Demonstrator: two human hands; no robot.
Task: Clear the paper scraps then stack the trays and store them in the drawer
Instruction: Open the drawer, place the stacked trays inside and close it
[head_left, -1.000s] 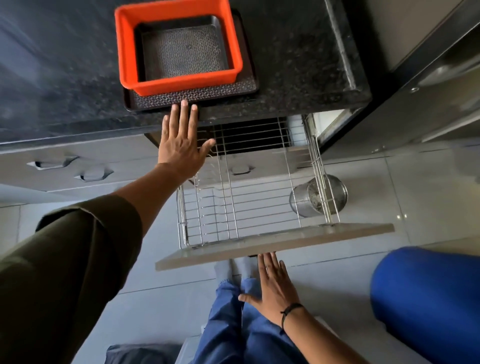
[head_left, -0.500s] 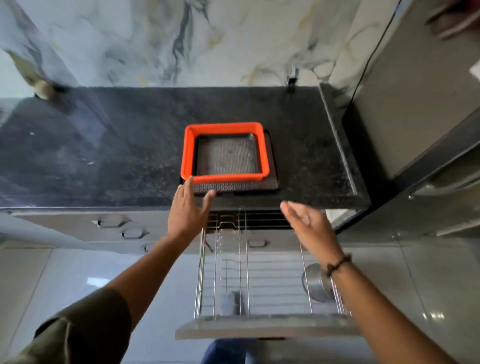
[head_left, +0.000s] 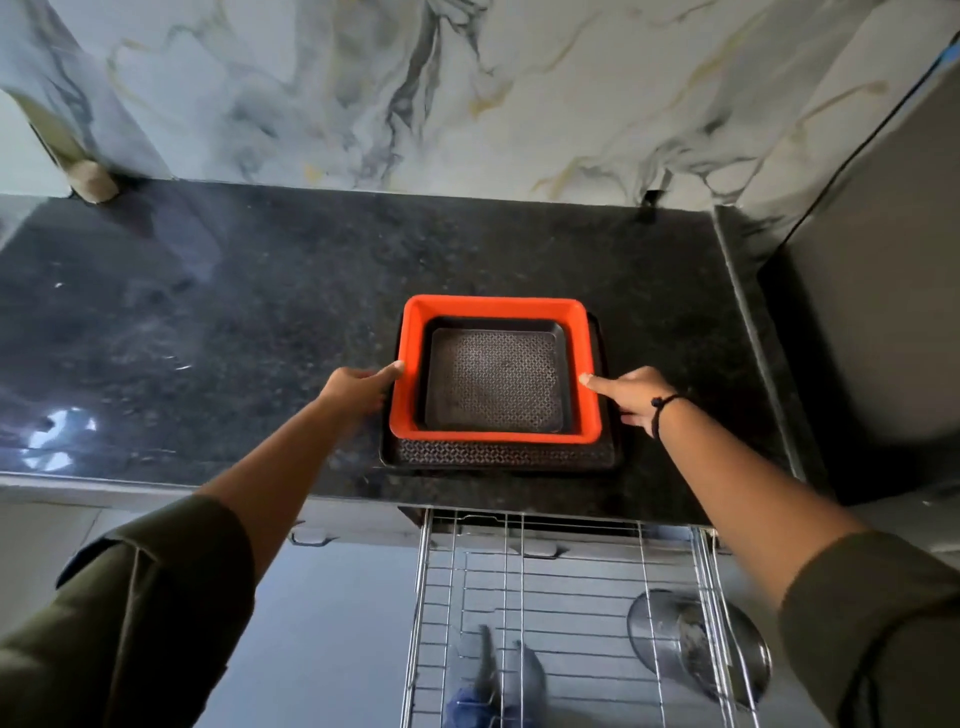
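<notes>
A stack of three trays sits on the black granite counter (head_left: 208, 338) near its front edge: a large dark patterned tray (head_left: 498, 456) at the bottom, an orange tray (head_left: 410, 332) on it, and a small dark patterned tray (head_left: 496, 387) nested inside. My left hand (head_left: 361, 387) grips the stack's left side, thumb on the orange rim. On the right side, my right hand (head_left: 626, 397) holds the stack, thumb on the orange rim. The wire-rack drawer (head_left: 571, 597) stands pulled out below the counter.
A steel cup (head_left: 696, 644) hangs at the right side of the wire drawer. A dark appliance (head_left: 872, 322) stands against the counter's right end. Marble wall behind. Closed drawers with handles (head_left: 309, 538) lie to the left of the open one.
Both hands have reached forward from above the drawer and closed on the left and right sides of the tray stack. The view has tilted up towards the counter.
</notes>
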